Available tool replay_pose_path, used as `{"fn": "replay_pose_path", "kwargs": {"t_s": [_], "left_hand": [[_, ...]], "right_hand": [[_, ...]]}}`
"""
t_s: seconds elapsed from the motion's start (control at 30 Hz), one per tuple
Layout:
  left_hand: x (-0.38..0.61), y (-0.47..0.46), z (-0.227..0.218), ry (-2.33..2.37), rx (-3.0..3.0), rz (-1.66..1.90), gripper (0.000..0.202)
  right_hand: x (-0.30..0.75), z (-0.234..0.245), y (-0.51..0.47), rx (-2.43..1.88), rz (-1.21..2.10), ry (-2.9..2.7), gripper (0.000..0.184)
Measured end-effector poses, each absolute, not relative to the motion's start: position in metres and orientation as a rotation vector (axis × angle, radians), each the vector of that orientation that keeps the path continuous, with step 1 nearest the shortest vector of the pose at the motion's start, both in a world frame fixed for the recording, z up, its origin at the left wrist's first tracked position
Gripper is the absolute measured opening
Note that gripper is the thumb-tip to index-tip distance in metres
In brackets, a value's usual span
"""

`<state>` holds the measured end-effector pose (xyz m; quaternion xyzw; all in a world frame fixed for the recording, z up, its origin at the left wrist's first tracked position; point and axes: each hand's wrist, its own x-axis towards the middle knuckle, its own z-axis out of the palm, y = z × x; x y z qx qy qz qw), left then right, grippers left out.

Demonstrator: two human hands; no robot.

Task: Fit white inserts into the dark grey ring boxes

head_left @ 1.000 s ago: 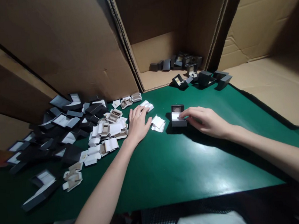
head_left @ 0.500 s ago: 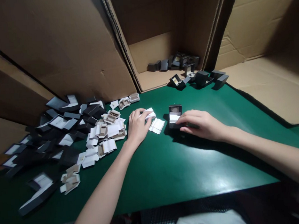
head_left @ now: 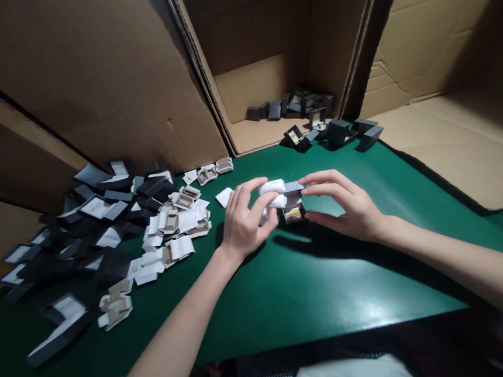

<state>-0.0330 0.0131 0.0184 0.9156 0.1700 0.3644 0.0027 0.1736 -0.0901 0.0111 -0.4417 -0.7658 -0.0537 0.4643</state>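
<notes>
Both hands meet above the middle of the green table (head_left: pixel 286 285). My right hand (head_left: pixel 345 206) grips a small dark grey hinged box (head_left: pixel 294 201), lifted and tilted, its pale lining showing underneath. My left hand (head_left: pixel 245 221) pinches a folded white card insert (head_left: pixel 273 191) against the box's left side. One loose white card (head_left: pixel 224 197) lies on the table just left of my left hand.
A heap of open dark boxes (head_left: pixel 96 219) and white and tan inserts (head_left: pixel 173 230) covers the table's left side. A large cardboard carton (head_left: pixel 264 82) stands at the back with several dark boxes (head_left: pixel 310 113) inside and at its mouth. Cardboard sheets lie right.
My left hand picked a white insert off the table and carried it right to the box. My right hand lifted the box and tilted it. The hands now meet.
</notes>
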Motion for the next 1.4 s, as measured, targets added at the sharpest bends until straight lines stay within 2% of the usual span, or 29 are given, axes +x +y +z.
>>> {"fn": "replay_pose_path", "kwargs": {"t_s": [0.1, 0.17, 0.4, 0.73, 0.9, 1.1, 1.4], "left_hand": [[-0.033, 0.008, 0.018, 0.325, 2.938, 1.092, 0.028], [-0.031, 0.006, 0.018, 0.197, 2.946, 1.068, 0.030], [-0.022, -0.003, 0.012, 0.135, 2.644, 1.104, 0.038], [-0.020, -0.003, 0.010, 0.261, 2.565, 0.973, 0.027], [-0.019, -0.004, 0.011, 0.449, 2.515, 1.014, 0.025], [-0.019, -0.003, 0.011, 0.571, 2.492, 1.077, 0.021], [-0.018, -0.003, 0.010, 0.451, 2.437, 1.021, 0.016]], "right_hand": [[0.173, 0.012, -0.092, -1.082, -0.101, -1.892, 0.054], [0.172, 0.010, -0.091, -1.062, -0.071, -1.929, 0.056], [0.169, 0.007, -0.088, -1.057, -0.068, -1.907, 0.029], [0.176, 0.008, -0.088, -1.067, -0.026, -2.168, 0.021], [0.177, 0.011, -0.089, -1.140, 0.015, -2.360, 0.037], [0.179, 0.006, -0.086, -1.160, -0.068, -2.416, 0.022], [0.177, 0.010, -0.089, -1.004, -0.091, -2.367, 0.020]]}}
